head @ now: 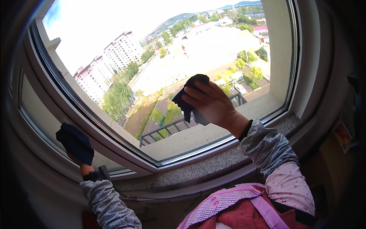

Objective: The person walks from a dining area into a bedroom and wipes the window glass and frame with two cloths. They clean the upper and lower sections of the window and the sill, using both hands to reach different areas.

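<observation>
A dark cloth [186, 100] lies under the fingers of my right hand [211, 104], which presses it to the large window pane [160, 114], low and right of its middle. At the left, my left hand [76, 159] is mostly hidden behind a second dark cloth [75, 143]. That cloth is at the edge of the open window sash [111, 156], between its glass and frame. The left fingers cannot be seen. Both wrists bear dark bands, and grey sleeve covers reach up my forearms.
A speckled stone sill [200, 169] runs below the window. A thin dark cable [160, 197] passes beneath it. Outside the glass are a metal railing [171, 128], trees, and tall buildings [123, 51]. A colourful card or picture [341, 136] is at the far right.
</observation>
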